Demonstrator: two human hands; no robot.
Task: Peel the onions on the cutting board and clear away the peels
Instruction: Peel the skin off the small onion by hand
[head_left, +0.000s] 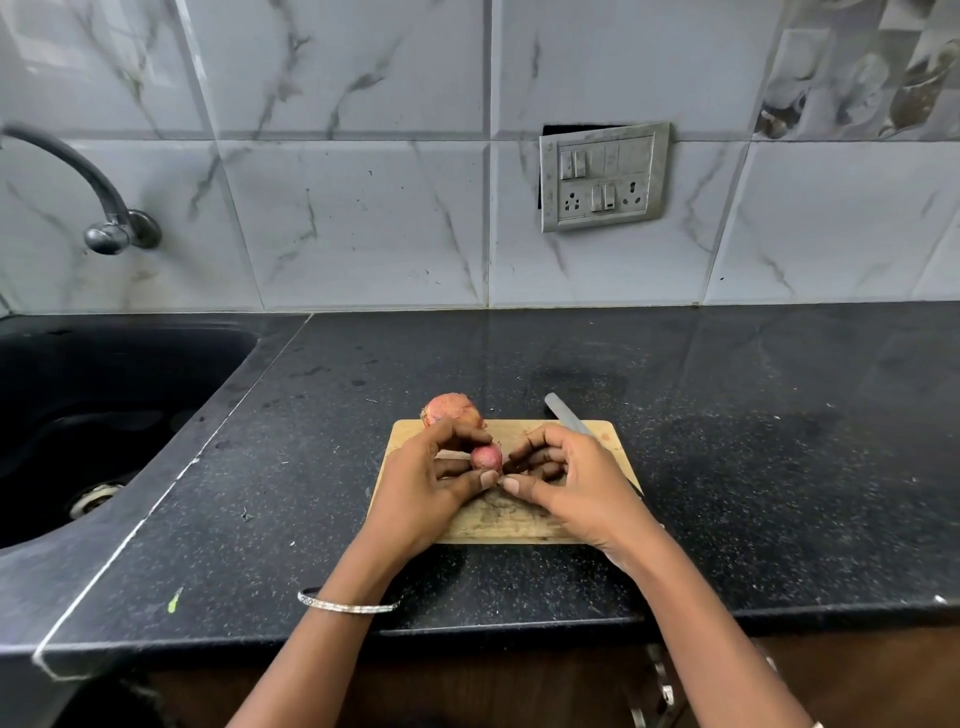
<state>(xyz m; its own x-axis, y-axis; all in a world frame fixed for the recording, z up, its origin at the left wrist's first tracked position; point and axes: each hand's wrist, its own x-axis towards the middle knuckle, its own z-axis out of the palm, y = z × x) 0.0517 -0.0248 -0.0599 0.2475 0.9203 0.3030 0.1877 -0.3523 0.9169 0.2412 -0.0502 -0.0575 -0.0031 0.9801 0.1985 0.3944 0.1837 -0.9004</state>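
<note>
both arms are bare from hand to the lower edge of the view. the left forearm (332, 639) wears one thin silvery bangle (349, 605), a narrow metal ring with a faintly patterned outer face, hanging loose a little way behind the wrist. on the right forearm (727, 649), at the very bottom edge, a small pale shiny bit shows, with too little visible to tell what it is. the left hand (431, 488) and right hand (576, 488) are uncovered. the fingers (545, 456) are bare, and the thumbnails (511, 485) are short, pale and plain.
</note>
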